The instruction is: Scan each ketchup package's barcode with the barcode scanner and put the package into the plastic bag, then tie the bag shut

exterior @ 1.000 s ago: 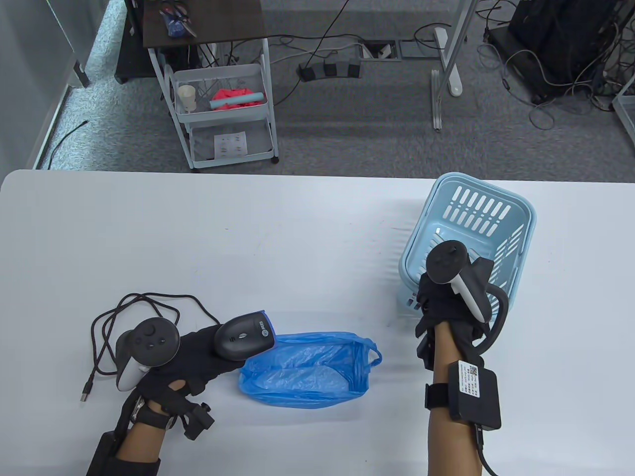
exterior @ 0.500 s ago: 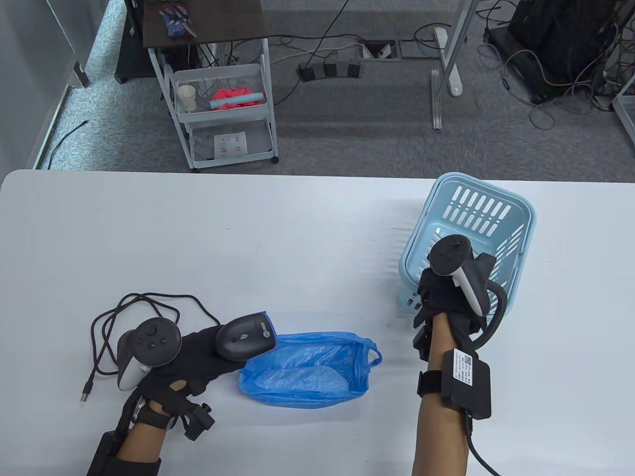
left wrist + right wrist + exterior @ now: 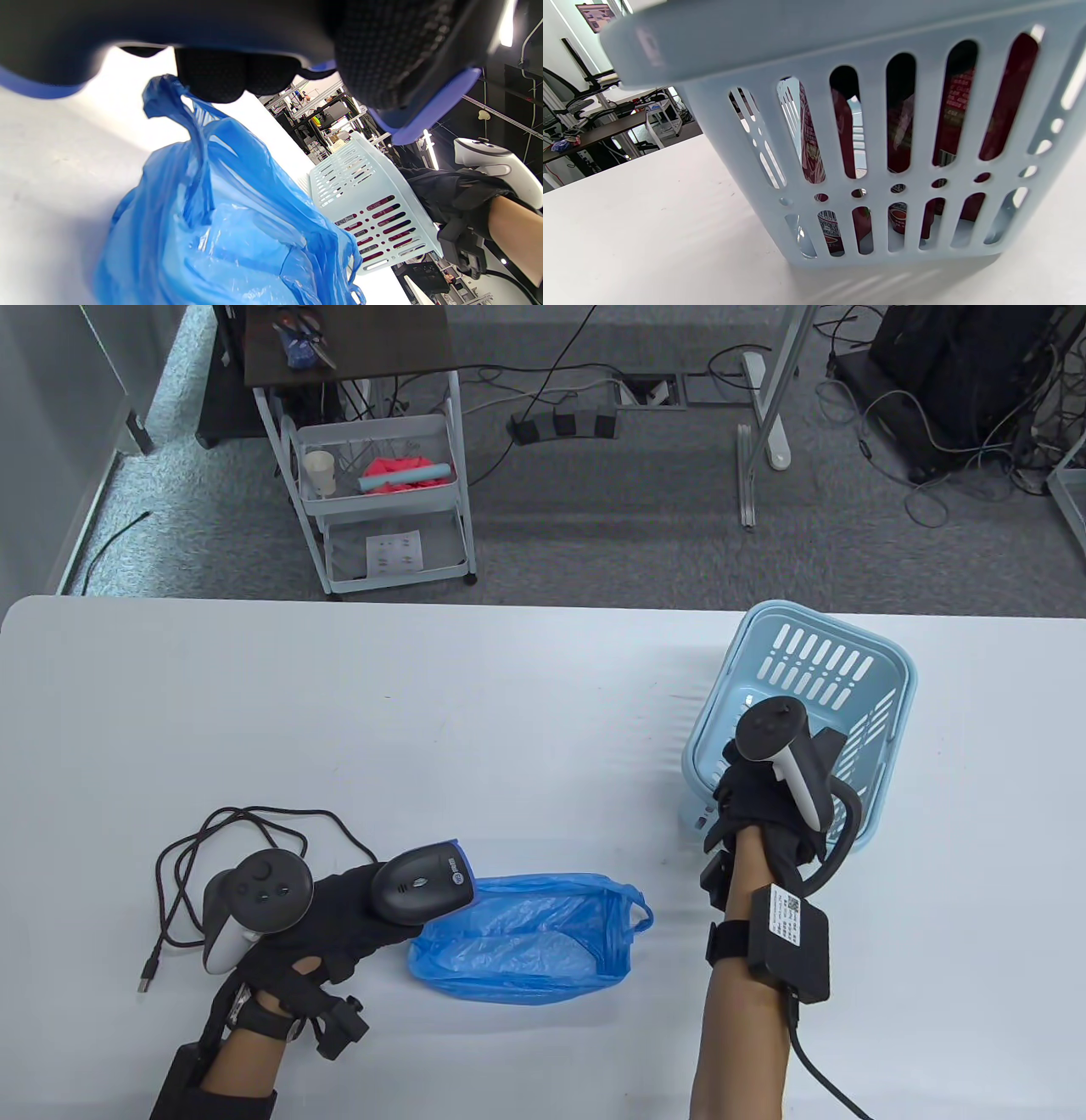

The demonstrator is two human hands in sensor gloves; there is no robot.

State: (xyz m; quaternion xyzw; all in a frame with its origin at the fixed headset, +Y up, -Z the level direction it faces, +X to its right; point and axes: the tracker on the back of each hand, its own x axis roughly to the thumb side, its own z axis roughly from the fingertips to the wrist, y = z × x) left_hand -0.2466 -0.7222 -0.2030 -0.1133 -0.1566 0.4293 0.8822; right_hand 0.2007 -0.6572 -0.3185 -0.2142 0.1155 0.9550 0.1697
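Retrieval of a ketchup package is the step in hand. The light-blue basket [image 3: 802, 721] stands at the right of the table [image 3: 424, 712]; red ketchup packages [image 3: 810, 148] show through its slots in the right wrist view. The blue plastic bag [image 3: 526, 937] lies near the front edge, left of the basket, mouth toward it. The right hand [image 3: 764, 806] reaches over the basket's near rim; its fingers are hidden inside, so its grasp cannot be determined. The left hand [image 3: 331, 920] grips the barcode scanner [image 3: 420, 886] at the bag's left end. Next move, by judgement: lift one package clear and present its barcode to the scanner. Package count and bag contents are not discernible.
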